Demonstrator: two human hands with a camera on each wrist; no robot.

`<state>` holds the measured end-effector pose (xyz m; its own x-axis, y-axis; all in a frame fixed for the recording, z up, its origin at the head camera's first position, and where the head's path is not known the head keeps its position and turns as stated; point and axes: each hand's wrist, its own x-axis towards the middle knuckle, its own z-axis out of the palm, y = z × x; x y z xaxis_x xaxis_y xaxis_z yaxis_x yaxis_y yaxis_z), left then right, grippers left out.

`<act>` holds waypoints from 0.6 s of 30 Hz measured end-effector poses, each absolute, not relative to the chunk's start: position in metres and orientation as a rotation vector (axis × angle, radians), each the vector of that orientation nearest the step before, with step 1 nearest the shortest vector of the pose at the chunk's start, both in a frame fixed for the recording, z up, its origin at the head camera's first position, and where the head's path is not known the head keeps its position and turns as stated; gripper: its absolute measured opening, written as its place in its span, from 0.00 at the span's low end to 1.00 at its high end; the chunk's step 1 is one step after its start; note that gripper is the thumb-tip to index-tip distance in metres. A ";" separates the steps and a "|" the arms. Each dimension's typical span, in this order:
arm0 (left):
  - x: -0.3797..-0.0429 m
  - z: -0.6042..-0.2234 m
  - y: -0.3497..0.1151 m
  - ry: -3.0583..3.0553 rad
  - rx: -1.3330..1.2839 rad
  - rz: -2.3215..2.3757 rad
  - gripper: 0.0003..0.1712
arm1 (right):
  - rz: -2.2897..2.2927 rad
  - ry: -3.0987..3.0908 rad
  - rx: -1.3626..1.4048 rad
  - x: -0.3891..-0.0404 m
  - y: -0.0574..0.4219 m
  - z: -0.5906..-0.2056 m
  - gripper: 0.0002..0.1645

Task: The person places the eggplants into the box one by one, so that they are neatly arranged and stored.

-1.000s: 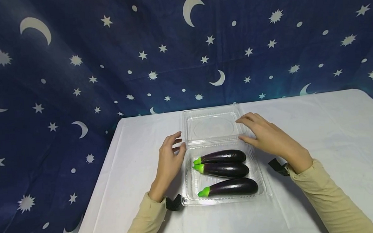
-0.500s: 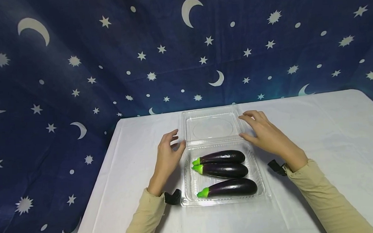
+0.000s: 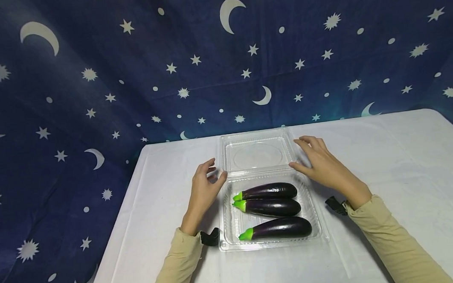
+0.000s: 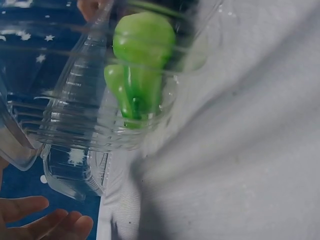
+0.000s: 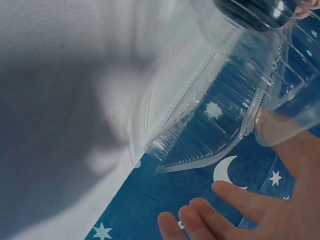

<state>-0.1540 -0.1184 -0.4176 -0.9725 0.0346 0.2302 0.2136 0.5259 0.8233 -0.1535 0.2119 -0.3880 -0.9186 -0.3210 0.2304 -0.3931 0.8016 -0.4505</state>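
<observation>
A clear plastic clamshell container (image 3: 320, 235) lies unfolded, its lid (image 3: 258, 155) laid back toward the far edge. Three eggplants are inside: two side by side at the back (image 3: 274, 207), one apart in front (image 3: 282, 228). Their green stem ends point left. My left hand (image 3: 204, 192) is by the container's left side near the hinge, fingers loosely bent, thumb tip at the rim. On the right, my right hand (image 3: 321, 164) hovers beside the lid, thumb tip at the hinge corner, fingers spread. In the right wrist view its thumb (image 5: 280, 130) is behind the clear rim.
A white cloth (image 3: 166, 161) covers the table. Behind it hangs a dark blue curtain (image 3: 205, 31) with moons and stars. Black straps sit at both wrists, under beige sleeves (image 3: 179, 263).
My right hand's fingers have shifted slightly right, off the lid's side. The left hand barely moves. The container and eggplants stay put, while the head view drifts a little.
</observation>
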 end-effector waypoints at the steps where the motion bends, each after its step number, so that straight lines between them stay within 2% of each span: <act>1: -0.154 -0.418 -0.118 -2.577 -0.211 -1.434 0.34 | 0.767 -2.859 0.556 -0.153 0.212 -0.388 0.41; 13: -0.156 -0.422 -0.119 -2.569 -0.183 -1.495 0.33 | 0.903 -3.012 0.470 -0.153 0.213 -0.386 0.51; 18: -0.156 -0.422 -0.119 -2.560 -0.183 -1.528 0.32 | 0.907 -3.029 0.466 -0.154 0.213 -0.387 0.50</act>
